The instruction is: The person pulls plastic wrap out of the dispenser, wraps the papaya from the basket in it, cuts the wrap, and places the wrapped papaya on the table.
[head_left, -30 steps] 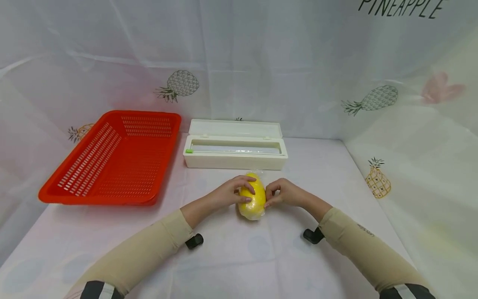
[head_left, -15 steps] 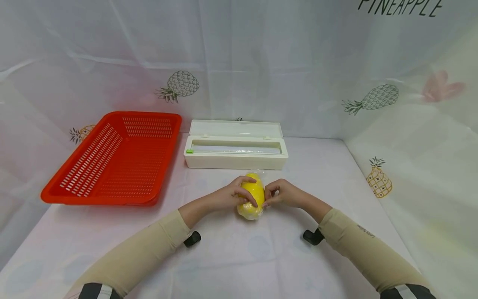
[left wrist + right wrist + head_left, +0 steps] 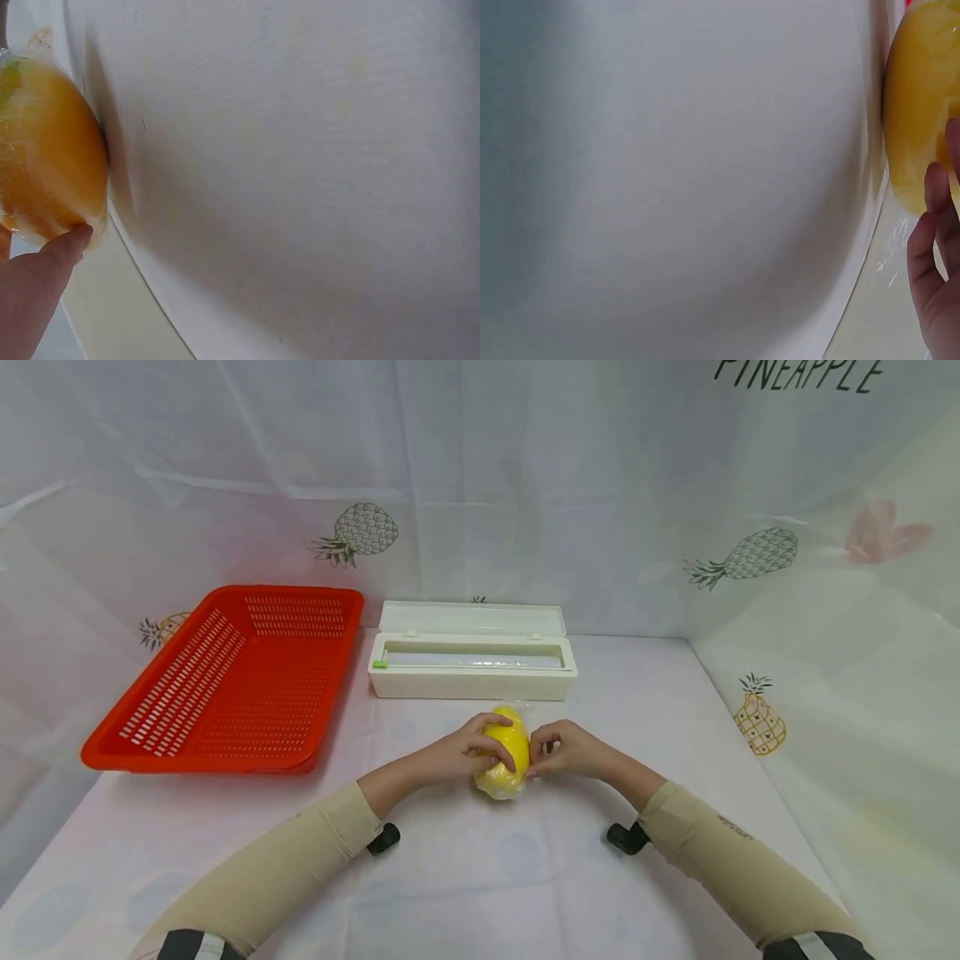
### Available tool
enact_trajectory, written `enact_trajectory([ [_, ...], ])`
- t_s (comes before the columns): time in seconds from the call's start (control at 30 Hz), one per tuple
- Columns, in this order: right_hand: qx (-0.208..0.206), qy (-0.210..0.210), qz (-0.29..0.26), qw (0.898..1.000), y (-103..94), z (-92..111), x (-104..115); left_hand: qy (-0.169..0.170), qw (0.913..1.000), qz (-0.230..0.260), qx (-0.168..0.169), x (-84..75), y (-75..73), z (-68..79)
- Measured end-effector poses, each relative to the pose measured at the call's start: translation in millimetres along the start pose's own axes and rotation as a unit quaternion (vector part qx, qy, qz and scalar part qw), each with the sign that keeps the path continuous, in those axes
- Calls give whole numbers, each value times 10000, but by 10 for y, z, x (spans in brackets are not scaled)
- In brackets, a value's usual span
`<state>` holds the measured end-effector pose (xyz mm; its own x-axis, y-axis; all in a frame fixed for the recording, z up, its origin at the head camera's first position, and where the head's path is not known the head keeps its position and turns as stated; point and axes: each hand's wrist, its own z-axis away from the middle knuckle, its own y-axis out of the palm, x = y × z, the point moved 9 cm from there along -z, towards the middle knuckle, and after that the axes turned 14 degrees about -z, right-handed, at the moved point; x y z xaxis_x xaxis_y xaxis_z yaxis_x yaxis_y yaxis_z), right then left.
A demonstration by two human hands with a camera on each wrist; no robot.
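Note:
A smooth yellow oval fruit [image 3: 519, 742] in shiny cling film lies on the white table, between both hands. My left hand [image 3: 459, 753] grips it from the left, fingers bent over its top and side; in the left wrist view the thumb [image 3: 64, 244] presses near its end. On the right side, my right hand [image 3: 567, 750] pinches the film with thumb and forefinger, close against the fruit. The right wrist view shows curled fingers beside the fruit [image 3: 919, 97] and loose cling film [image 3: 891, 255] past its far end.
Behind the fruit stands a white cling film dispenser [image 3: 474, 685], its lid [image 3: 472, 617] raised, with a green slider [image 3: 380, 665] at the left. A red slotted plastic basket [image 3: 206, 763] stands at the left. Pineapple-printed white cloth hangs behind and at the right.
The left fingers have slid lower over the fruit's front, and the fruit has shifted slightly left. The right hand has followed it a little to the left, still pinching at its side.

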<state>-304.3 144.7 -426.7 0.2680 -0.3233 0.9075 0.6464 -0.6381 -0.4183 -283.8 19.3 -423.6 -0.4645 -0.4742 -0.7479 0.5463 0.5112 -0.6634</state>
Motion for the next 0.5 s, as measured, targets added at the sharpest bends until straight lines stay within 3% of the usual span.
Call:
enact_trajectory([
  [0.13,-216,-84,362,9991,-7,-47,44,155,9998,-95,-43,-23,-35,-7],
  [0.27,-245,-24,337,9991,-1,-81,56,218,9998,36,-11,34,-57,-25],
  [0.5,68,90,98,9999,22,-99,1,195,9960,863,113,178,-83,1],
])
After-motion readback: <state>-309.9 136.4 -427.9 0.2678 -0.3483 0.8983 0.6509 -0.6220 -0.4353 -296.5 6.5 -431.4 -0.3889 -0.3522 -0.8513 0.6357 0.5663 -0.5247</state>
